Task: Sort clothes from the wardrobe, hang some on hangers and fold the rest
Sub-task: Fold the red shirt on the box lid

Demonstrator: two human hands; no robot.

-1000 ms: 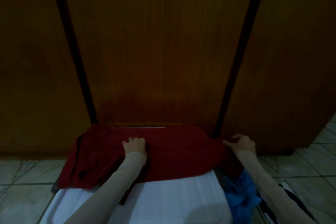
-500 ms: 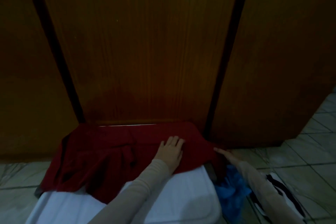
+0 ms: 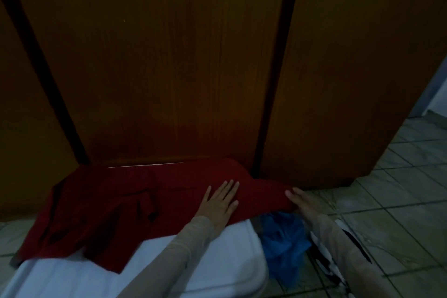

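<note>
Red garment (image 3: 135, 203) spread on white surface (image 3: 193, 271).
Left hand (image 3: 219, 203) flat, fingers extended; right hand (image 3: 302, 202) at dim cloth edge, grip unclear.

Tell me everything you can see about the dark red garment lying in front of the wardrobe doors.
The dark red garment is a soft, knit-looking cloth spread mostly flat over a white surface, its far edge against the wooden wardrobe doors. A rumpled fold sits near its middle and a flap hangs toward the viewer. The left hand presses flat on it, fingers spread; the right hand rests at its right corner, above a blue cloth.
</note>
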